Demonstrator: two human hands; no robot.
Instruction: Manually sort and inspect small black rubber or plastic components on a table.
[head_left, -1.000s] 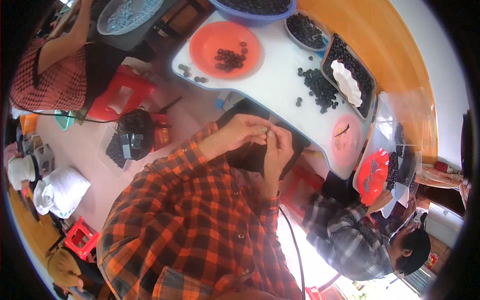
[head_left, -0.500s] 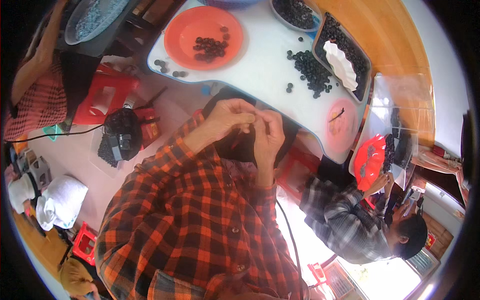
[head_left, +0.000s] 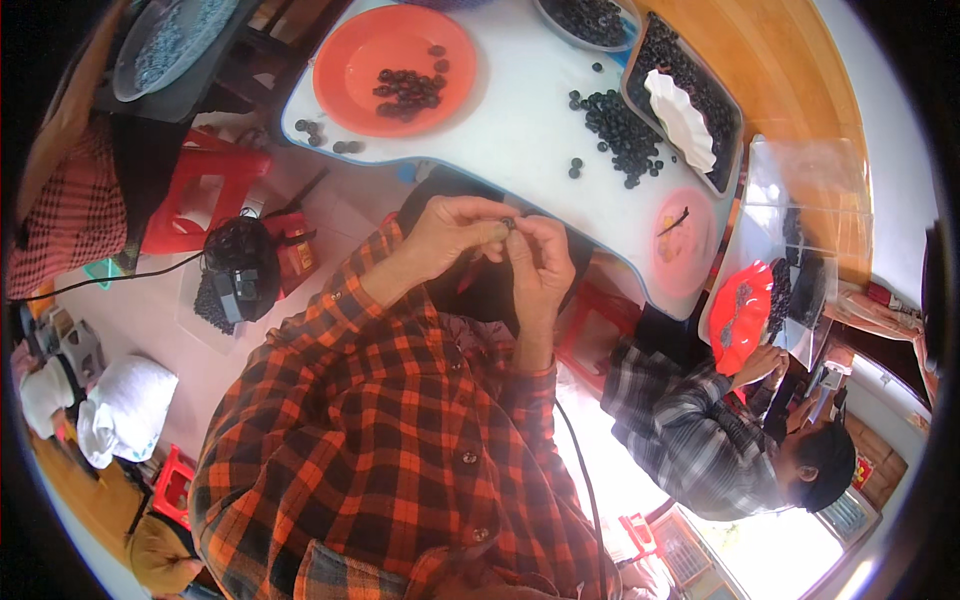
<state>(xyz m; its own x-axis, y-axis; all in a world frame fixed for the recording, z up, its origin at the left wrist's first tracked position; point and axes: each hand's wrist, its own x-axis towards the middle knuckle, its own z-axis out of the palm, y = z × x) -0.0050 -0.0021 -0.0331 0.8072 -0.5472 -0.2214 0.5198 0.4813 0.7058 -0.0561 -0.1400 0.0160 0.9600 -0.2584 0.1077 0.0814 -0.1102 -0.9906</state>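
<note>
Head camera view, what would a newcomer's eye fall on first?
The orange checked shirt fills the lower middle, the left hand and right hand above it pinching a small dark piece. On the white table beyond sit an orange bowl, left, and dark round pieces, right. A wavy red dish stands out far right.

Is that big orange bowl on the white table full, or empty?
Neither: the orange bowl holds a small cluster of dark round pieces, with bare orange showing around them.

Wht tbl (head_left: 520, 110): orng bowl (head_left: 342, 75), blk pcs (head_left: 622, 130)
</note>
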